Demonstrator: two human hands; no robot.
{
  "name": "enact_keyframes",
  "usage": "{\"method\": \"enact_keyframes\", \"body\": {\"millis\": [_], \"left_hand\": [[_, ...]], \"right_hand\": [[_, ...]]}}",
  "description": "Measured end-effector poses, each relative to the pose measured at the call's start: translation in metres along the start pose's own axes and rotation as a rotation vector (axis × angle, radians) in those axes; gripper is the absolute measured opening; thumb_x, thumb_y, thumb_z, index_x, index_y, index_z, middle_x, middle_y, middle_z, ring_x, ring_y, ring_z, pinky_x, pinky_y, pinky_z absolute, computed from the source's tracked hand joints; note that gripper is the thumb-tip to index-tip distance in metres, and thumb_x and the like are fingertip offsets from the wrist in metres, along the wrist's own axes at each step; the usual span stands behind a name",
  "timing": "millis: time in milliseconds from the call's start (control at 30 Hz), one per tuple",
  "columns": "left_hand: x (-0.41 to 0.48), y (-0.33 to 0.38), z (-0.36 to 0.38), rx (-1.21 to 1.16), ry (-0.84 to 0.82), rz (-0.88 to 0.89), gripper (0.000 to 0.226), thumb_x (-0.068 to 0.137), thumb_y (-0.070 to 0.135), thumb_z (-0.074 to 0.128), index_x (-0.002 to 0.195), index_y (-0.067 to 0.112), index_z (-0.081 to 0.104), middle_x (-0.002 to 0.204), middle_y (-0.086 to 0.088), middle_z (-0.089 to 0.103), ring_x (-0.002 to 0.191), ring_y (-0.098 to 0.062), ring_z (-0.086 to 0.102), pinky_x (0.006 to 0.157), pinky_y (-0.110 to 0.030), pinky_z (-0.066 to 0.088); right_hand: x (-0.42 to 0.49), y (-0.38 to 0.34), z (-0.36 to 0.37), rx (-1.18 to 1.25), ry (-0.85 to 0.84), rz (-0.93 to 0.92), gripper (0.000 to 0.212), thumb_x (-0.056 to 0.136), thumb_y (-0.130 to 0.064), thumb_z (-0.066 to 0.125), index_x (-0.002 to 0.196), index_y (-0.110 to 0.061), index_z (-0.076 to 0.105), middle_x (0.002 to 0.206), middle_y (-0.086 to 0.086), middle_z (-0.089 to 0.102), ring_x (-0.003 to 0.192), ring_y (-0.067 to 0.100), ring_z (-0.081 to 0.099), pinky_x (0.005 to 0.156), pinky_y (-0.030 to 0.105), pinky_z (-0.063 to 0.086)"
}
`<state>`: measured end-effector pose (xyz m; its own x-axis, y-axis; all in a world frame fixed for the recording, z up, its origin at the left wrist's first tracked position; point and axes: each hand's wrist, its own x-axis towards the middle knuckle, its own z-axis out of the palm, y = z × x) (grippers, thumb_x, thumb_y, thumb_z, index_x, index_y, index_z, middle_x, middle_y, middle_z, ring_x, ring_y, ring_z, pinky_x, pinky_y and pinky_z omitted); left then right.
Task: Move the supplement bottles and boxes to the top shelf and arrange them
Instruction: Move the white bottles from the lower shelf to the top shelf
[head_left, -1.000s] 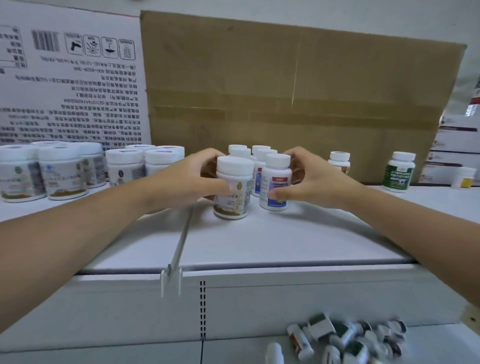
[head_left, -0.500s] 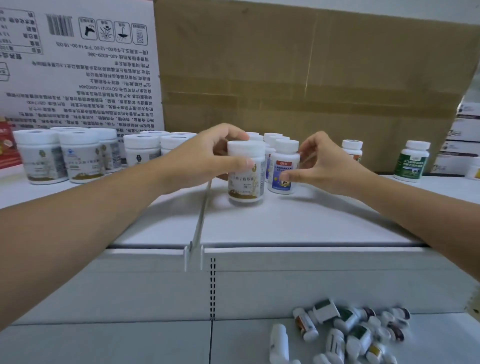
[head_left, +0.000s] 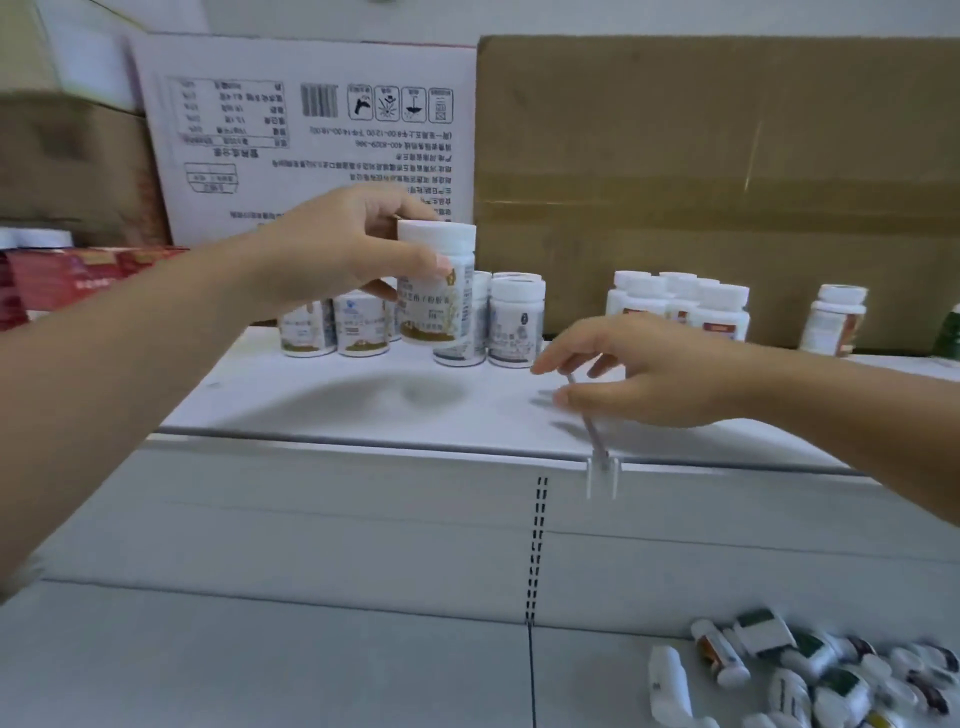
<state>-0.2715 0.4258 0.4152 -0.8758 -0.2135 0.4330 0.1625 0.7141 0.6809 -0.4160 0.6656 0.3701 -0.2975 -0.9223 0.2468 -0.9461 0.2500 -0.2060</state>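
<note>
White-capped supplement bottle (head_left: 436, 291) is hanging just above the top shelf (head_left: 322, 405), the left hand (head_left: 343, 244) gripping it round cap and shoulder, beside matching capped bottles (head_left: 514, 322) standing toward the shelf's back edge. The right hand (head_left: 660, 369) is hovering with fingers loose, holding nothing, over the clear divider (head_left: 592, 431) near the front edge. Smaller bottles (head_left: 685, 304) are standing before a taped cardboard carton (head_left: 727, 156). Loose bottles (head_left: 810, 670) are lying heaped at the lower shelf's (head_left: 260, 665) right end, their contents unseen.

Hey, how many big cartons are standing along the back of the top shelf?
3: a brown carton at far left, blurred; a white printed carton in the middle; a large brown carton on the right. More may sit beyond the frame edges.
</note>
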Motion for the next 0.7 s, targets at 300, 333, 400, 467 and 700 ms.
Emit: {"method": "enact_keyframes", "body": {"millis": [300,333,400,467,700], "left_hand": [[-0.040,-0.081,-0.075,-0.009,0.128,-0.099,0.029,0.077,0.020,0.080,0.099,0.036,0.071,0.109,-0.002,0.070,0.100,-0.016,0.068,0.073,-0.021,0.054],[-0.042,-0.091,-0.082,-0.006,0.132,-0.118,0.029,0.079,0.018,0.079,0.100,0.037,0.070,0.110,-0.002,0.070,0.101,-0.017,0.068,0.076,-0.023,0.054],[-0.045,-0.107,-0.089,-0.017,0.150,-0.151,0.031,0.080,0.016,0.078,0.102,0.036,0.068,0.110,-0.003,0.070,0.103,-0.019,0.067,0.079,-0.029,0.054],[-0.046,-0.121,-0.090,-0.036,0.186,-0.160,0.033,0.079,0.016,0.079,0.105,0.032,0.066,0.109,-0.001,0.070,0.105,-0.019,0.066,0.083,-0.034,0.055],[-0.049,-0.136,-0.082,-0.092,0.248,-0.102,0.042,0.076,0.021,0.082,0.115,0.023,0.064,0.106,0.004,0.071,0.098,-0.010,0.068,0.083,-0.025,0.057]], "right_hand": [[0.081,-0.081,0.050,0.019,-0.091,-0.106,0.039,0.098,-0.033,0.051,0.136,-0.034,0.049,0.141,-0.017,0.046,0.121,-0.003,0.041,0.097,0.016,0.031],[0.085,-0.086,0.056,0.031,-0.097,-0.111,0.039,0.098,-0.034,0.051,0.137,-0.034,0.048,0.143,-0.016,0.044,0.124,-0.002,0.039,0.098,0.016,0.029],[0.090,-0.091,0.065,0.056,-0.112,-0.127,0.038,0.098,-0.032,0.051,0.136,-0.031,0.049,0.143,-0.012,0.045,0.128,0.002,0.039,0.107,0.022,0.029],[0.091,-0.091,0.069,0.075,-0.117,-0.141,0.034,0.098,-0.028,0.051,0.132,-0.028,0.053,0.138,-0.010,0.049,0.127,0.003,0.042,0.111,0.026,0.029],[0.093,-0.089,0.073,0.093,-0.099,-0.158,0.031,0.097,-0.024,0.053,0.127,-0.029,0.055,0.131,-0.012,0.051,0.122,-0.001,0.044,0.107,0.018,0.030]]}}
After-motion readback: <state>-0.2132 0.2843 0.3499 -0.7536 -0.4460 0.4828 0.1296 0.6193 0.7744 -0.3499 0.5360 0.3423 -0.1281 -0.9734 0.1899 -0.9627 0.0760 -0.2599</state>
